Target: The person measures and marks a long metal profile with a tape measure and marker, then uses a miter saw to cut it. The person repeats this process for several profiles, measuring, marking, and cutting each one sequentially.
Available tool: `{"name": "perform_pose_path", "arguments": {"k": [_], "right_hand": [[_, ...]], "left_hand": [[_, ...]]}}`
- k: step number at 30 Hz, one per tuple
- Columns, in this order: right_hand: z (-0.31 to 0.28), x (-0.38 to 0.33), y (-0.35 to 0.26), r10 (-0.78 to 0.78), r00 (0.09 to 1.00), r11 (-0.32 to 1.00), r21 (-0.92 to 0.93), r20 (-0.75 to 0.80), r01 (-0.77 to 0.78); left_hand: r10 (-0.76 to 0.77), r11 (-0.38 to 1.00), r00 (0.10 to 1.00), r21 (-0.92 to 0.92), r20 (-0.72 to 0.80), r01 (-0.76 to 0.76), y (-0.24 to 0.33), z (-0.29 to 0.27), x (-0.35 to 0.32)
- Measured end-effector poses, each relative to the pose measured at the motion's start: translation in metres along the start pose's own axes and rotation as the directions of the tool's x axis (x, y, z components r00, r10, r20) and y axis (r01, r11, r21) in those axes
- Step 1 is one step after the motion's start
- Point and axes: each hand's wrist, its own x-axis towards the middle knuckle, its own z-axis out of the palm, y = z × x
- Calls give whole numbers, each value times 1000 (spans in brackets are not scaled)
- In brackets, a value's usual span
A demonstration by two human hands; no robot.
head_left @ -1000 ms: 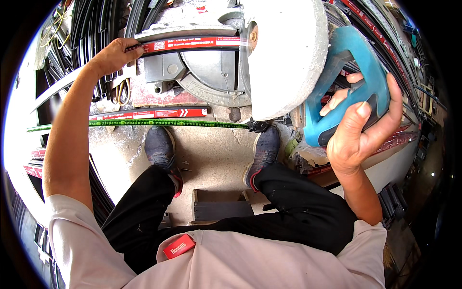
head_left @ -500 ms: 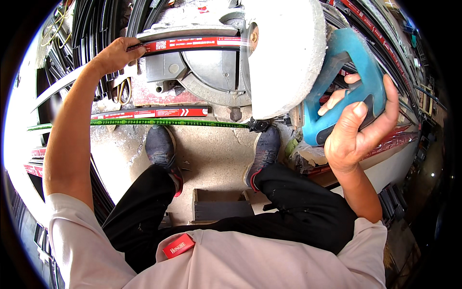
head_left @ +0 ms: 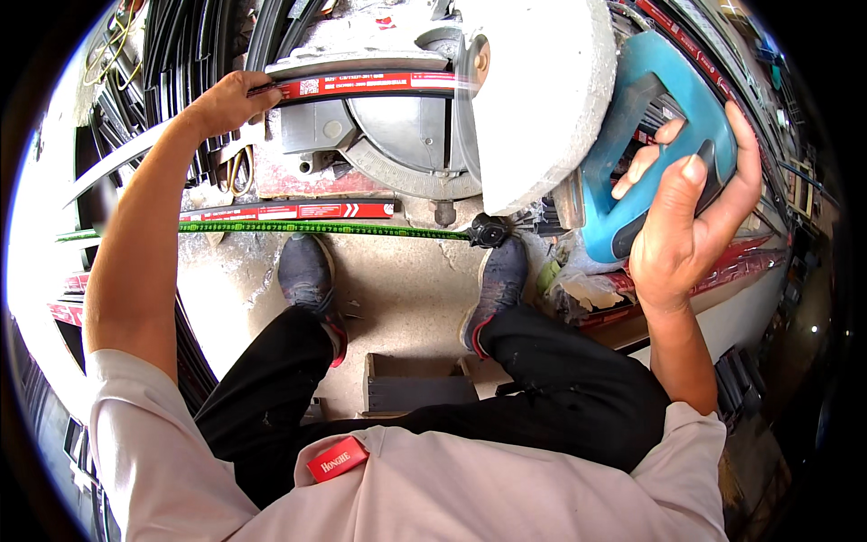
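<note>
My left hand (head_left: pixel 230 104) is closed around the left part of a long dark profile strip (head_left: pixel 370 83) with red printed film. The strip lies along the fence of a miter saw, over its grey round base (head_left: pixel 402 117). At its right end the strip reaches the saw blade (head_left: pixel 467 144), beside the dusty white blade guard (head_left: pixel 546 99); the contact there I cannot make out. My right hand (head_left: pixel 677 239) is wrapped round the saw's blue loop handle (head_left: pixel 603 172), fingers through the opening and thumb on the near side.
A green tape measure (head_left: pixel 343 229) lies stretched out before the saw, its black case (head_left: pixel 489 231) by my right shoe. Behind it is another red-labelled strip (head_left: pixel 298 211). Black profiles (head_left: pixel 185 63) are piled at the far left, more at the right. A small dark box (head_left: pixel 420 393) sits between my legs.
My right hand and the blue handle have shifted slightly up and right in the picture, the guard with them. My left hand keeps hold of the strip.
</note>
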Motion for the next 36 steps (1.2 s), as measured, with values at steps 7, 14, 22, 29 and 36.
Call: {"name": "perform_pose_path", "arguments": {"k": [7,14,22,29,36], "right_hand": [[-2,-12,6,-1,1000,1000,21,-1,1],[3,-23,13,-21,1000,999,47,-16,22],[1,-25,18,-51,999,997,51,1,51],[1,-26,19,-57,998,997,48,7,57],[2,-27,17,-38,999,998,53,-12,38]], "left_hand": [[41,999,999,0,-1,-41,5,-2,-3],[62,998,998,21,27,-63,-13,1,9],[65,997,998,39,25,-66,-13,2,10],[49,999,999,2,23,-49,-20,4,14],[24,1000,999,6,24,-24,-2,2,6]]}}
